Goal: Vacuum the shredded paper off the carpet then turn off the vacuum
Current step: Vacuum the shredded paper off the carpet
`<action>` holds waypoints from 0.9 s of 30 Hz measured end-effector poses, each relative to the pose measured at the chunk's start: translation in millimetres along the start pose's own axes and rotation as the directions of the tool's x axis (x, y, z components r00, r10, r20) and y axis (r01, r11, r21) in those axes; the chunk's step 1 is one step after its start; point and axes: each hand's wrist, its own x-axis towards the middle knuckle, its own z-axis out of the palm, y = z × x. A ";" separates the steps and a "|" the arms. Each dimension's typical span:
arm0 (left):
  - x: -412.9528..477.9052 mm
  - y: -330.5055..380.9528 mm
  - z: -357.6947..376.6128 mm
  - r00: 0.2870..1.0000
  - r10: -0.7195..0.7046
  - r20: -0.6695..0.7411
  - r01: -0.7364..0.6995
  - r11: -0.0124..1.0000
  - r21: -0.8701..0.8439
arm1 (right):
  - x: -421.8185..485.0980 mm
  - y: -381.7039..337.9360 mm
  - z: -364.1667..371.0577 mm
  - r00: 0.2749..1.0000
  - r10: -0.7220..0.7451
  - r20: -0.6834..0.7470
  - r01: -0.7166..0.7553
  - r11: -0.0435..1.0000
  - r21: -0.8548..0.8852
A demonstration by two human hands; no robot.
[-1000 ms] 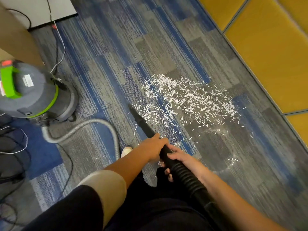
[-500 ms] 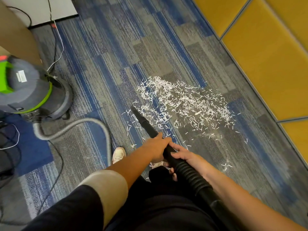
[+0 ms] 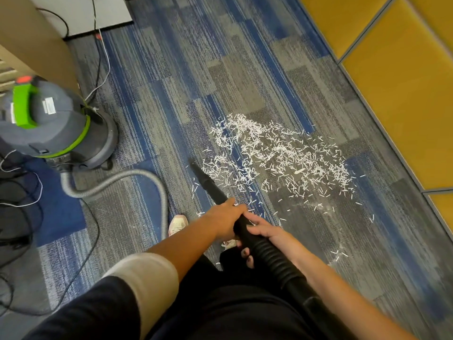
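Vacuum canister (image 3: pixel 56 123): located at the left of the frame, grey with a green band, standing on the carpet (image 3: pixel 196 69). Whether it is running cannot be determined.
Grey hose (image 3: pixel 122 182): routed from the canister base in a loop through the lower-left centre.
Nozzle (image 3: pixel 210 186): black and tapered. The tip is set on the carpet at the left edge of the paper patch, near frame centre.
Left hand (image 3: pixel 225 218): the grip is closed over the top of the nozzle tube.
Right hand (image 3: pixel 263 229): the grip is wrapped round the tube just behind the left hand, where the black ribbed hose (image 3: pixel 272 258) begins.
Shredded paper (image 3: pixel 282 153): spread as a broad white patch from centre to centre-right. Strays are scattered beside the nozzle and toward the lower right.
Yellow panels (image 3: pixel 404 82): fitted along the right edge of the frame.
Work done: judged slight, as the patch is largely intact.
Work left: the main patch and the strays are to be collected. The vacuum is then to be switched off.
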 end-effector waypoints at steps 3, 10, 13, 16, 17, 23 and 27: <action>1.7 5.6 -2.9 1.000 0.003 0.015 -0.003 1.000 -0.006 | -2.0 -0.4 -2.7 1.000 0.006 0.016 -0.006 1.000 0.025; 10.9 22.6 -4.7 0.998 0.028 0.053 -0.030 0.999 0.035 | -12.5 -2.0 -10.5 0.999 -0.046 0.019 0.045 0.997 0.056; 17.3 27.3 -8.6 0.997 0.052 0.055 -0.055 0.998 0.043 | -15.8 -6.0 -13.3 0.997 -0.076 0.028 0.075 0.996 0.043; 25.3 30.9 -15.5 0.996 0.086 0.017 -0.087 0.995 0.048 | -17.9 -13.5 -13.1 0.993 -0.121 0.015 0.120 0.992 0.034; 26.8 31.6 -18.1 0.996 0.093 0.006 -0.093 0.994 0.057 | -18.3 -15.5 -12.7 0.991 -0.131 0.012 0.130 0.991 0.035; 24.1 18.7 -18.5 0.997 0.073 0.014 -0.073 0.996 0.049 | -10.3 -15.6 -7.0 0.995 -0.098 0.013 0.098 0.995 0.009; 15.0 12.0 -9.2 0.999 0.036 0.040 -0.037 0.999 0.025 | -1.6 -7.5 -8.0 0.998 -0.055 0.005 0.055 0.998 -0.012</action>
